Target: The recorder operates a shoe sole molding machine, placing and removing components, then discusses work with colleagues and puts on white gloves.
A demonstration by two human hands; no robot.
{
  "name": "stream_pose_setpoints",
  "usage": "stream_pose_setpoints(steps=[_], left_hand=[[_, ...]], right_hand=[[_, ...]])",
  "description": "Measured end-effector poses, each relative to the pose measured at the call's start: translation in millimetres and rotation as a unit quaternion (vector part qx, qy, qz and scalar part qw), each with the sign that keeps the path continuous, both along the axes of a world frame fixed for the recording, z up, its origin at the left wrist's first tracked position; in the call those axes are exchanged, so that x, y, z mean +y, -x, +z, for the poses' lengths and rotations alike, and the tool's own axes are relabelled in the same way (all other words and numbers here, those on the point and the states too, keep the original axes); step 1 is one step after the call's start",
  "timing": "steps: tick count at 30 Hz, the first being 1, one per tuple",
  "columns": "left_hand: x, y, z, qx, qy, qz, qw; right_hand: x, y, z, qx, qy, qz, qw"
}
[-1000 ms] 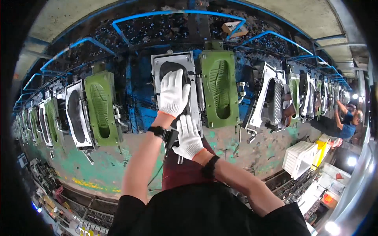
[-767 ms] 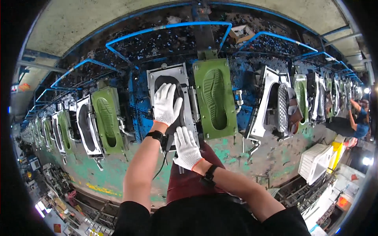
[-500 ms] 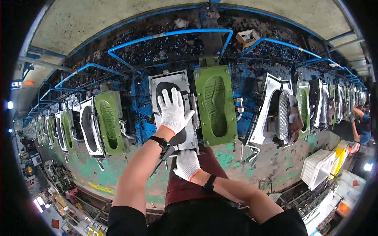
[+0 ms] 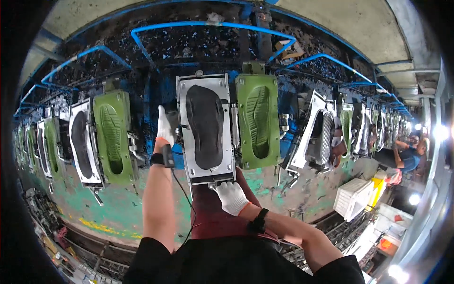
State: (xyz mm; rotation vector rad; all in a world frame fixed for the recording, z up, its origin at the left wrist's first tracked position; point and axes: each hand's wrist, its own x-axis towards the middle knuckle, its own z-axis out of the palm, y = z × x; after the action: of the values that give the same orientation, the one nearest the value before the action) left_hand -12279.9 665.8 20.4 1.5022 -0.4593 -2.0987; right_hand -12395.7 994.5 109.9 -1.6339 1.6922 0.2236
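Before me lies a silver shoe-sole mould (image 4: pixel 227 128) with a dark sole-shaped piece (image 4: pixel 205 135) in its middle. Hinged to its right side is a green mould half (image 4: pixel 241 123) with a ribbed, sole-shaped hollow. My left hand (image 4: pixel 164 127), in a white knit glove, is beside the silver mould's left edge. Its fingers are stretched out and seen edge-on, with nothing visible in them. At the mould's near end, my gloved right hand (image 4: pixel 232 199) is closed round a metal handle (image 4: pixel 212 186), most of it hidden by the glove.
Similar open moulds stand in a row to the left, including a green one (image 4: pixel 112 137), and to the right. Blue pipe rails (image 4: pixel 213 23) run behind. A white crate (image 4: pixel 352 199) stands at right. Farther right, another person (image 4: pixel 404 154) is beside the row. A cable (image 4: pixel 188 199) hangs from my left wrist.
My left hand has lifted off the dark piece and moved left past the mould's edge, uncovering the piece. My right hand stays at the near end. The whole view has shifted slightly.
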Motion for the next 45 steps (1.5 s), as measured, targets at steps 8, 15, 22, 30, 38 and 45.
stream_pose_setpoints(steps=[8, 15, 22, 30, 38, 45], left_hand=[[80.8, -34.6, -17.2, -0.421, 0.25, -0.126, 0.863], [205.2, 143.8, 104.0, -0.499, 0.643, -0.315, 0.488], [354.9, 384.1, 137.5, -0.08, 0.719, -0.388, 0.571], [484.2, 549.0, 118.4, -0.127, 0.718, -0.562, 0.391], [502.1, 579.6, 156.3, -0.1, 0.523, -0.466, 0.707], [400.1, 598.6, 78.9, -0.202, 0.375, -0.242, 0.872]], right_hand=[[-36.2, 58.4, 9.3, -0.159, -0.032, 0.113, 0.98], [69.9, 208.0, 61.4, -0.192, 0.015, -0.165, 0.967], [240.1, 406.4, 61.7, -0.049, 0.307, -0.569, 0.762], [310.0, 562.7, 21.9, 0.005, 0.262, -0.458, 0.849], [288.3, 599.8, -1.5, -0.111, 0.203, -0.618, 0.751], [218.7, 636.1, 48.9, -0.044, 0.401, -0.439, 0.803]])
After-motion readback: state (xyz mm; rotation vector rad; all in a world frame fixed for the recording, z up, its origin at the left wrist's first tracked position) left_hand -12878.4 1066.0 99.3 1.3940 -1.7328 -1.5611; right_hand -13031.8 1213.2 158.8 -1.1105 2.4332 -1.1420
